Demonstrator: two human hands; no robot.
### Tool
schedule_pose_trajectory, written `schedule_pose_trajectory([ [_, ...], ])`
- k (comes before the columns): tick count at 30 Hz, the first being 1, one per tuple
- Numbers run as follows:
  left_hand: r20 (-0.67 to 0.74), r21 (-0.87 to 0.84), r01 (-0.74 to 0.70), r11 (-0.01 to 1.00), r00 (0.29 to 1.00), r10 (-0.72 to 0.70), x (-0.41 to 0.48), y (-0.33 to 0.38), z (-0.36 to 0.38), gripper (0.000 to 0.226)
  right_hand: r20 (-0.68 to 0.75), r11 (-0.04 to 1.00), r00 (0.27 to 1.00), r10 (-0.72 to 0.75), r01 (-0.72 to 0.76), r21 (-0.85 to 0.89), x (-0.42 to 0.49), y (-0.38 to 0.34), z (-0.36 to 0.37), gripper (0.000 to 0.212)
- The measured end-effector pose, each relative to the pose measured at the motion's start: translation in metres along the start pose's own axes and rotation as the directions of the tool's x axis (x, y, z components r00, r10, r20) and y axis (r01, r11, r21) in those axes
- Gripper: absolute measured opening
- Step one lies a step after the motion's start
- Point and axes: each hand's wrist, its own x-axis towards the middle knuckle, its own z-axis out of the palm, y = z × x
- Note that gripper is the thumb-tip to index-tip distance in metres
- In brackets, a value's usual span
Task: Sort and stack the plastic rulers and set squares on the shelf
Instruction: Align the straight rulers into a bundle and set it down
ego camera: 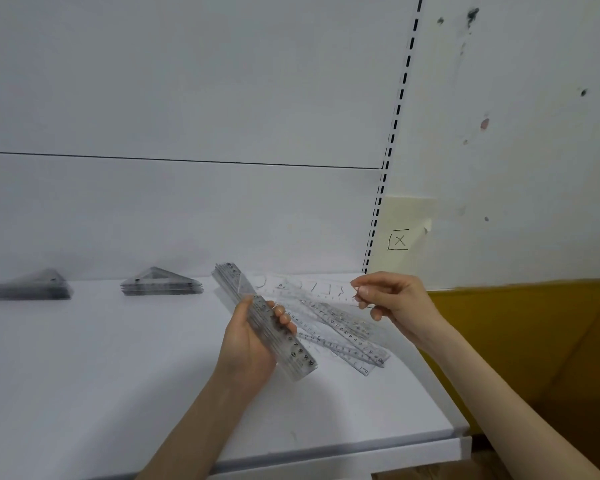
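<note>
Above the white shelf (84, 375), the left hand (246, 348) grips a bundle of clear rulers (300, 356); the right hand (395, 299) pinches the end of a single ruler (309, 289). Loose rulers (347, 336) lie on the shelf between the hands. Near set-square stack (160, 284) and far set-square stack (32, 289) sit at rear left.
</note>
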Motion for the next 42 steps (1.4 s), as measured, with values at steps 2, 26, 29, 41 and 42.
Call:
schedule_pose_trajectory([
  [2,0.04,0.028,0.03,0.999,0.999,-0.031,-0.003,0.0,0.002,0.029,0.059,1.0,0.998,-0.003,0.004,-0.006,0.002,0.0,0.001,0.015],
  [26,0.119,0.306,0.223,0.926,0.956,-0.27,-0.02,0.0,0.013,0.04,0.17,0.903,0.974,-0.148,0.203,-0.38,0.085,-0.006,0.084,0.01],
  [29,0.132,0.248,0.222,0.943,0.957,-0.26,-0.018,-0.001,0.013,0.036,0.134,0.869,0.973,-0.187,0.228,-0.439,0.085,0.002,0.087,0.008],
  [41,0.125,0.146,-0.069,0.987,0.991,0.05,-0.001,-0.003,0.002,0.025,0.239,0.578,0.962,0.129,0.123,-0.806,0.031,0.001,0.032,0.027],
  [42,0.122,0.137,-0.084,0.987,0.99,0.067,0.0,-0.002,0.0,0.024,0.238,0.508,0.947,0.214,0.1,-0.856,0.02,0.002,0.025,0.032],
])
